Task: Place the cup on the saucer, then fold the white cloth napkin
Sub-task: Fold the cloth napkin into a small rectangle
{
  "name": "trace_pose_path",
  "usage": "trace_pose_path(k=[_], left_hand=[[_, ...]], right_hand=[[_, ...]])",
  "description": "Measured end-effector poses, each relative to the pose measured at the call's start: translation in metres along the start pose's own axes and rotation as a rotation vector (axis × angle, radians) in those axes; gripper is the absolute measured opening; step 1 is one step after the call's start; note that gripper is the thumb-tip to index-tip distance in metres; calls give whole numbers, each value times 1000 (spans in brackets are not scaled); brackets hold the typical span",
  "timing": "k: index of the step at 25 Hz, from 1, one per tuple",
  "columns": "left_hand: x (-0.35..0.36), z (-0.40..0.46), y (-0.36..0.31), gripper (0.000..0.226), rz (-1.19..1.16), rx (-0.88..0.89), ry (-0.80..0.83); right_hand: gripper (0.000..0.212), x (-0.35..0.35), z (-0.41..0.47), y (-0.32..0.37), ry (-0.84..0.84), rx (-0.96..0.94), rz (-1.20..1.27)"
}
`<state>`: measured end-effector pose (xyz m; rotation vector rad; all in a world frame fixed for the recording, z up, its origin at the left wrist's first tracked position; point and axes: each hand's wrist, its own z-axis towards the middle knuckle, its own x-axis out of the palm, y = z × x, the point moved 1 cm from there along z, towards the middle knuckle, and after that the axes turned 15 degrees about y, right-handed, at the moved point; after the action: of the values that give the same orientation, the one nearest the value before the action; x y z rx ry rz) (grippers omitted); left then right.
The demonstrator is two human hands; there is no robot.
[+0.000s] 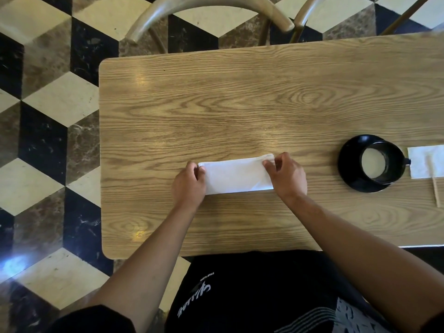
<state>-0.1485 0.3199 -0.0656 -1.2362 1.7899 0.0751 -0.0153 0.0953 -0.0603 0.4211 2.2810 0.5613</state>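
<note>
A dark printed garment (252, 292) is seen at the tabletop's near edge, with both bare forearms reaching out over it. On the wooden tabletop (240, 104), nearer the near edge than the far one and toward the left end, the white cloth napkin (236, 175) is laid flat as a long folded strip running left to right. Its left end is pinched by the left hand (188, 186), fingers curled and pressed together against the thumb. Its right end is pinched at the far corner by the right hand (287, 177), thumb and forefinger closed on the fabric, the other fingers curled.

Well apart to the right, near the right end, the black cup (382, 162) is seen standing upright on the black saucer (346, 164), with pale liquid inside. Just beside it, at the right edge, a white paper napkin (425, 161) and a wooden stick (436, 193) are laid.

Beyond the far edge, curved wooden chair backs (209, 8) are seen over a cube-patterned tiled floor (48, 104).
</note>
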Motion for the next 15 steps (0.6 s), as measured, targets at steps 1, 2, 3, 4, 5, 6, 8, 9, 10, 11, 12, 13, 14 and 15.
trace_pose_path(k=[1,2,3,4,5,6,8,9,10,11,12,13,14,15], left_hand=[[3,0,1,30,34,-7,-20],[5,-1,2,32,38,-19,-31],[6,-3,2,32,13,-20,-49],[7,-6,1,30,-9,-6,-88],[8,-10,0,28,10,37,-158],[9,-14,0,29,73,96,-236],[18,-22,-5,44,238,265,-272],[27,-25,-7,53,311,365,-214],[36,-28,-10,59,374,452,-150],[43,-28,-13,62,427,517,-97],[49,-26,-14,63,470,545,-61],[52,-21,-15,64,503,539,-35],[54,-16,-15,66,529,512,-13],[56,-10,-13,68,547,479,4]], right_hand=[[31,1,1,-1,-3,4,-7],[32,2,1,-1,2,10,-5],[33,3,1,-1,4,15,-4],[33,2,-2,-1,-24,2,-18],[33,2,-4,-1,-90,-46,-62],[34,3,-7,1,-174,-126,-133],[35,10,-13,8,-265,-333,-291],[37,19,-15,11,-245,-437,-370],[39,30,-17,14,-203,-526,-456],[43,42,-16,16,-155,-588,-544],[46,53,-15,16,-115,-619,-623],[48,60,-12,15,-94,-623,-688],[51,64,-8,13,-85,-609,-736],[53,66,-2,10,-79,-589,-766]])
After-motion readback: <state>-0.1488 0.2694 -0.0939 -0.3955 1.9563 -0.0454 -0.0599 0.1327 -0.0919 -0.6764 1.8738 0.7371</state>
